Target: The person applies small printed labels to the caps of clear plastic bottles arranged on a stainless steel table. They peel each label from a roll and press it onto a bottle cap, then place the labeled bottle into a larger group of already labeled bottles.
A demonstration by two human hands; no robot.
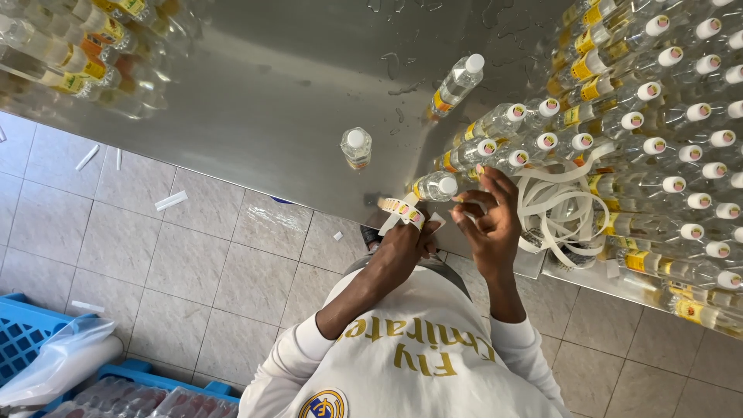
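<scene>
**Seal strip at bottle cap**

While I watch from above, left hand (402, 236) pinches a sticker strip (401, 207) beside a clear capped bottle (435, 186) w/ clear liquid; right hand (489, 220) fingers curled together, gripping nothing I can make out. Steel table (271, 101).

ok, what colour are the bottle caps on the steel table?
White caps, most with a small round pinkish-orange sticker on top. The head view, the only one, shows them clearly at right.

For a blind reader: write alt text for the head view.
Seen from above, a person's left hand holds a strip of small round stickers while the right hand works beside a clear plastic white-capped bottle on a wet steel table crowded with similar bottles.
</scene>
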